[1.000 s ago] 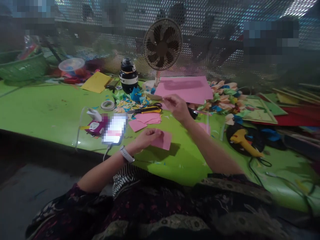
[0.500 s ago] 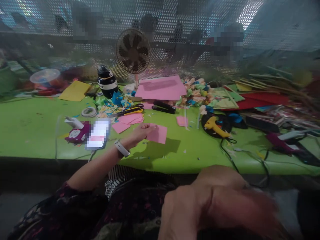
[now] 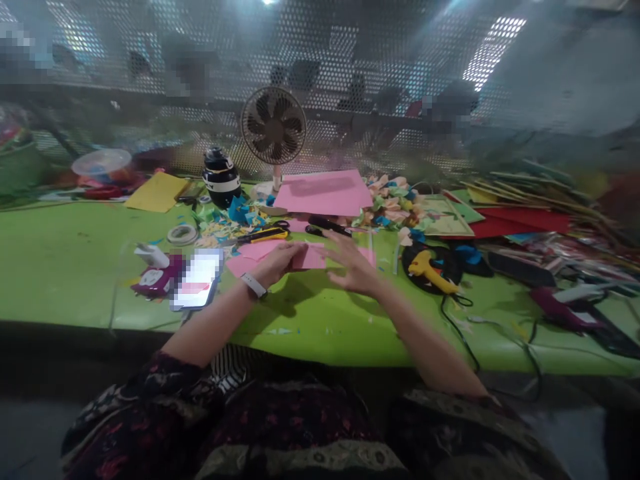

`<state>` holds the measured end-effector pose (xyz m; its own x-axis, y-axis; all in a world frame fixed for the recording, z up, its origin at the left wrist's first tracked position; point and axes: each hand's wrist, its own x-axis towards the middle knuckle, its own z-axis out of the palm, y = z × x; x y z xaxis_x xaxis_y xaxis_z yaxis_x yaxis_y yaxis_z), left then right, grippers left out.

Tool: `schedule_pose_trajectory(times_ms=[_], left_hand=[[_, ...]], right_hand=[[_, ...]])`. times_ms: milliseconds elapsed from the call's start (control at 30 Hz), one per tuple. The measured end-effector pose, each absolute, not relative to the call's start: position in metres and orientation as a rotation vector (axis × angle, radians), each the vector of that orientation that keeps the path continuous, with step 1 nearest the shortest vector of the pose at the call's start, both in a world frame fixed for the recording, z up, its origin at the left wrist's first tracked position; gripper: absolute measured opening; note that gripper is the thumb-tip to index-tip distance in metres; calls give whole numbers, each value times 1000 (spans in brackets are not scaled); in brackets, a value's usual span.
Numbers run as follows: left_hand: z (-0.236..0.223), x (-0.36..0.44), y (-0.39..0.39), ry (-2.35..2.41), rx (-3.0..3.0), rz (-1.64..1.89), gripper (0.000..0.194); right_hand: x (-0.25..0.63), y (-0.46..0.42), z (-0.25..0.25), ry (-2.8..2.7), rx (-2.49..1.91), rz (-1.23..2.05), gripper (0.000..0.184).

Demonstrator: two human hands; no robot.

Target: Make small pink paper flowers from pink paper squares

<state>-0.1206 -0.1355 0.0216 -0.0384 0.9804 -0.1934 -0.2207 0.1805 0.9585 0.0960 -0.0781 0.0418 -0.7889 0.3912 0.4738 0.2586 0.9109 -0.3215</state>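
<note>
My left hand [image 3: 281, 262], with a pale watch on its wrist, pinches the edge of a small pink paper piece [image 3: 314, 256] above the green table. Just to the right of that piece, my right hand [image 3: 354, 268] has its fingers spread and nothing in them. Other pink paper pieces [image 3: 250, 253] lie behind and left of my left hand, partly covered by it. Beyond the hands rest a yellow box cutter [image 3: 267, 234] and a black stapler-like tool [image 3: 334, 225]. Large pink sheets [image 3: 327, 192] lie farther back.
A phone [image 3: 197, 280] and a purple object with a white charger [image 3: 159, 275] are at left. Paper scraps [image 3: 220, 223], a black-and-white bottle [image 3: 221, 179] and a fan [image 3: 273, 127] stand behind. A yellow glue gun [image 3: 429, 270] lies at right with a trailing cord.
My right hand went from beyond the pink piece down close to the camera, then back over the table beside it, opened. My left hand keeps the pink piece and has moved it slightly.
</note>
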Motion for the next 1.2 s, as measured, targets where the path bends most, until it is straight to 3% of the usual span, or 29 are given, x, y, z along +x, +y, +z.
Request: schedule_pose_trajectory(times_ms=[233, 333, 467, 767, 1067, 1200], left_hand=[[23, -111, -143, 991, 710, 1246, 19], [23, -107, -146, 895, 710, 1289, 13], [19, -104, -148, 854, 735, 1273, 30], [10, -102, -148, 964, 1021, 1242, 48], [8, -103, -148, 1009, 1025, 1202, 27], [2, -104, -145, 984, 1033, 1223, 31]], right_hand=[[86, -80, 12, -2270, -537, 528, 13], [81, -84, 8, -1985, -707, 756, 23], [77, -87, 3, -1785, -811, 1006, 42], [75, -88, 2, -1762, -805, 1141, 43], [74, -88, 4, -1775, -823, 1128, 48], [74, -87, 3, -1784, -837, 1120, 48]])
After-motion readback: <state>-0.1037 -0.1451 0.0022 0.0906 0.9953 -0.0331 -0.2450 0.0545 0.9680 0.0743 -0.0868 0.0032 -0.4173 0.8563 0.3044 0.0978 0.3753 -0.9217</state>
